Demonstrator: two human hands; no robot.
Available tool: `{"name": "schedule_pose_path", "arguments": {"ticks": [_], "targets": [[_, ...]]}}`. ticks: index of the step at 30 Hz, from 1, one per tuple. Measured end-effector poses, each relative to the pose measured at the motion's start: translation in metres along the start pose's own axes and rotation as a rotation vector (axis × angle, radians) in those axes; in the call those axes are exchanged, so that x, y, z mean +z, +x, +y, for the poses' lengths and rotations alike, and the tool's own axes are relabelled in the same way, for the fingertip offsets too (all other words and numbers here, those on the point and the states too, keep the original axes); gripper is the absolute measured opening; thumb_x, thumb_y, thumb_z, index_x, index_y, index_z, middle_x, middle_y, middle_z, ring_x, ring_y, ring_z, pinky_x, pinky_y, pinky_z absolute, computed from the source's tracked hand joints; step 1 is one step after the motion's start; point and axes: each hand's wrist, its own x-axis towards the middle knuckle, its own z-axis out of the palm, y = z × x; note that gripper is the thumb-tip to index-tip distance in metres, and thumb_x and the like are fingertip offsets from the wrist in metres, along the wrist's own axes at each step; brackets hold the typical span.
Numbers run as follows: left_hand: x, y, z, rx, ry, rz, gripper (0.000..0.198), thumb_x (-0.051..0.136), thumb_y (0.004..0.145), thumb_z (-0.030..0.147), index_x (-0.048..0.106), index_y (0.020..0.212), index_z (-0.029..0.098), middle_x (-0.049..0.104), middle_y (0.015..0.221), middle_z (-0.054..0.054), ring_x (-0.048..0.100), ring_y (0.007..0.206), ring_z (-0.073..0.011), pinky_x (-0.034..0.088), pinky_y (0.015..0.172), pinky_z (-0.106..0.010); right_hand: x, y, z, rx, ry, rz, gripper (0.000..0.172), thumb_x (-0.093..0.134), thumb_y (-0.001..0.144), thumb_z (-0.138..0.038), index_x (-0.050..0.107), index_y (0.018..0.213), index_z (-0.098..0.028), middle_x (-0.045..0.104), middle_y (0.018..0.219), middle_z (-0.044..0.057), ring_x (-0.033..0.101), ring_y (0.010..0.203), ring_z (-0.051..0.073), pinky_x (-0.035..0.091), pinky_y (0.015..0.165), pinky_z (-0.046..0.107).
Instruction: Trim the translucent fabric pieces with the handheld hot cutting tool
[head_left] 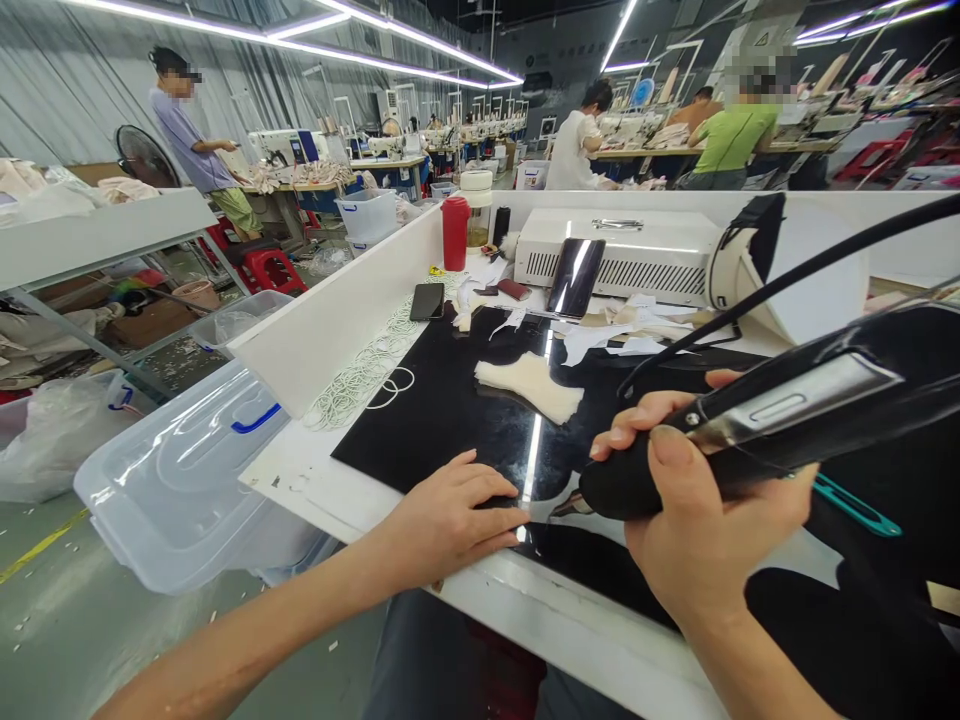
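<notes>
My right hand [712, 510] is wrapped round a black corded power tool [795, 400] with a silver side plate. Its narrow metal tip [574, 505] points left and down, close to a pale, thin piece [806, 550] on the dark surface. My left hand [457, 515] lies flat at the near edge of the glossy black sheet [442, 430], fingers stretched towards the tip and apart from it. Whether anything lies under those fingertips is hidden. Beyond both hands rests a cream, fleecy cut piece [531, 387].
A tangle of pale cord loops [364, 375] lies left, near a red bottle [454, 233]. Behind are white scraps [600, 330], a phone [576, 278] and a vented white box [615, 255]. A teal-handled tool [859, 505] lies right. A lidded plastic bin [172, 460] stands left of the table.
</notes>
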Motion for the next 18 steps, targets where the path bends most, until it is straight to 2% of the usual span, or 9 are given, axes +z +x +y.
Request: {"name": "schedule_pose_path", "arguments": {"ticks": [10, 18], "targets": [[-0.001, -0.005, 0.002, -0.037, -0.038, -0.013, 0.027, 0.049, 0.103, 0.034, 0.07, 0.116, 0.023, 0.068, 0.12, -0.006, 0.063, 0.113, -0.0176, 0.039, 0.115, -0.046, 0.01, 0.001, -0.003, 0.061, 0.047, 0.023, 0.044, 0.079, 0.074, -0.024, 0.054, 0.111, -0.028, 0.063, 0.078, -0.006, 0.059, 0.057, 0.015, 0.052, 0.055, 0.034], [0.003, -0.004, 0.007, -0.025, -0.04, -0.016, 0.028, 0.049, 0.103, 0.034, 0.07, 0.117, 0.023, 0.068, 0.122, -0.007, 0.063, 0.114, -0.0177, 0.038, 0.116, -0.045, 0.018, -0.002, 0.0, 0.037, 0.054, -0.057, 0.042, 0.077, 0.08, -0.028, 0.05, 0.112, -0.027, 0.063, 0.08, -0.006, 0.06, 0.058, 0.013, 0.052, 0.057, 0.033]]}}
